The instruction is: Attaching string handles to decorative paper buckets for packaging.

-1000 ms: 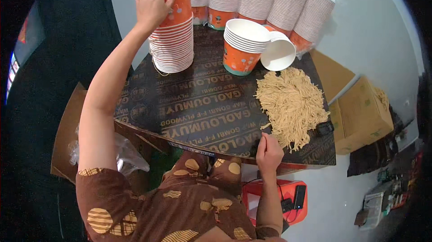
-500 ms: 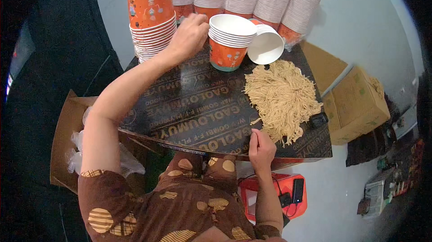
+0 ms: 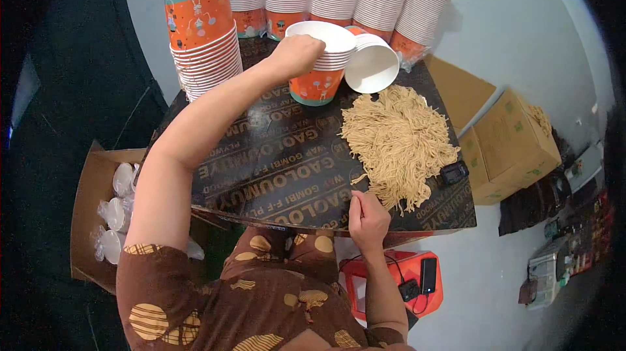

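Left hand [image 3: 297, 54] fingers curled over cup stack [image 3: 319, 64] rim, right hand [image 3: 367, 217] fingers bunched beside noodle pile [image 3: 398, 142]

On the counter [image 3: 274, 175], a noodle pile [image 3: 399, 142] lay right of centre, with a short cup stack [image 3: 321, 64] behind it. A taller cup stack [image 3: 203, 38] stood far left; 1 tipped cup [image 3: 372, 67] lay beside the short stack.

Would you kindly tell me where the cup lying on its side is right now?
In the head view, the tipped white cup lies at the board's far edge, right of the short cup stack under the left hand, above the noodle pile.
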Action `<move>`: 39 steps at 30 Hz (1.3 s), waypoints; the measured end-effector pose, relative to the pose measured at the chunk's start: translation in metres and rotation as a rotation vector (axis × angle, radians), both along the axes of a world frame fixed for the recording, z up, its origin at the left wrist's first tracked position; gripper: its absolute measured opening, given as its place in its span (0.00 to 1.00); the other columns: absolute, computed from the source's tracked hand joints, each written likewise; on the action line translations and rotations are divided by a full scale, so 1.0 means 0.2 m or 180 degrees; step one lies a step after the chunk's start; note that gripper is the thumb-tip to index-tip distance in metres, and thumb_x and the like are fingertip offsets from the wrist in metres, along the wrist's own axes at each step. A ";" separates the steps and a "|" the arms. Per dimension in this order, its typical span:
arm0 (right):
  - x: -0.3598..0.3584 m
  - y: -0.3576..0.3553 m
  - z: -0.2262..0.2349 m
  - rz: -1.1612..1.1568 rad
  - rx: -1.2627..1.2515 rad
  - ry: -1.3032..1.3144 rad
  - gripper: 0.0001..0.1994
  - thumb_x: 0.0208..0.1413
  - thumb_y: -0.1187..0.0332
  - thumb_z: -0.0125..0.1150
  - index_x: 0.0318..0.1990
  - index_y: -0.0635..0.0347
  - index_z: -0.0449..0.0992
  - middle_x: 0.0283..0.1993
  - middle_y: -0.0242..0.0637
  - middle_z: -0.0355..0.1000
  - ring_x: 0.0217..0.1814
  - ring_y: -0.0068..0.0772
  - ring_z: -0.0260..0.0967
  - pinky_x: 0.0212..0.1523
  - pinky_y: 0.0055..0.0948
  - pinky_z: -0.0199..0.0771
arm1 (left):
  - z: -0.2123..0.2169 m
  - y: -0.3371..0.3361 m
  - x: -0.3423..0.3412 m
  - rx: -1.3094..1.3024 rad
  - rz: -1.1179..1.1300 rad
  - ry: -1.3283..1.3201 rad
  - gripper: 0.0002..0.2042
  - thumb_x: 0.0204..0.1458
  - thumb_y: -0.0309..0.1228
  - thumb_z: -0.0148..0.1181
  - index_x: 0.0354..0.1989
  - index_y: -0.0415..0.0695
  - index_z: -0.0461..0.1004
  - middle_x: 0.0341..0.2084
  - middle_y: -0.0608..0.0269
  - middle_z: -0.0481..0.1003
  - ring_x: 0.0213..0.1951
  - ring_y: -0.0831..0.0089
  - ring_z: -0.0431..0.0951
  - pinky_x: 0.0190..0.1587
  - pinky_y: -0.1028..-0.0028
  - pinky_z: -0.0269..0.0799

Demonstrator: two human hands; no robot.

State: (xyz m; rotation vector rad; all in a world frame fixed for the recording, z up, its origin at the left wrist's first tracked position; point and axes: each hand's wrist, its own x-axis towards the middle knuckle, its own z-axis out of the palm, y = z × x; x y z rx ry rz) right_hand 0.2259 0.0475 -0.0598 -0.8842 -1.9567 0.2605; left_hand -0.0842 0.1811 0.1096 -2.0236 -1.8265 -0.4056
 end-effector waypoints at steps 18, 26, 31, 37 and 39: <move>-0.01 0.00 0.00 -0.0009 0.0192 -0.0071 0.05 0.53 0.76 0.60 0.38 0.60 0.77 0.28 0.41 0.70 0.27 0.45 0.71 0.26 0.37 0.70 | 0.14 -0.15 -0.21 -0.0210 -0.0637 -0.0426 0.08 0.50 0.31 0.61 0.30 0.38 0.76 0.26 0.47 0.78 0.34 0.49 0.79 0.37 0.56 0.73; -0.02 0.00 0.01 -0.0031 0.0250 -0.0045 0.05 0.52 0.76 0.60 0.37 0.60 0.77 0.28 0.41 0.70 0.27 0.45 0.71 0.27 0.37 0.70 | 0.22 -0.19 -0.13 -0.0689 -0.0466 0.0689 0.08 0.52 0.26 0.52 0.38 0.37 0.74 0.30 0.45 0.77 0.36 0.47 0.79 0.38 0.54 0.74; -0.02 0.00 0.01 -0.0017 0.0293 -0.0076 0.06 0.52 0.77 0.61 0.38 0.61 0.76 0.28 0.42 0.70 0.28 0.45 0.72 0.27 0.37 0.71 | 0.17 -0.12 -0.23 -0.0381 -0.0626 0.0687 0.06 0.52 0.25 0.51 0.36 0.37 0.69 0.32 0.43 0.76 0.35 0.44 0.79 0.37 0.53 0.74; -0.02 0.00 0.00 -0.0031 0.0330 -0.0163 0.06 0.51 0.77 0.61 0.38 0.61 0.76 0.28 0.42 0.71 0.28 0.45 0.72 0.27 0.37 0.71 | 0.19 -0.11 -0.31 0.0170 -0.0541 0.0417 0.07 0.53 0.26 0.51 0.36 0.35 0.66 0.33 0.43 0.75 0.40 0.45 0.78 0.39 0.52 0.73; -0.02 0.00 0.00 -0.0035 0.0354 -0.0183 0.06 0.51 0.77 0.61 0.38 0.61 0.76 0.28 0.42 0.71 0.28 0.45 0.72 0.27 0.37 0.71 | 0.23 -0.11 -0.32 -0.0362 -0.0246 0.0293 0.07 0.55 0.26 0.51 0.36 0.35 0.68 0.34 0.42 0.76 0.40 0.44 0.77 0.40 0.52 0.73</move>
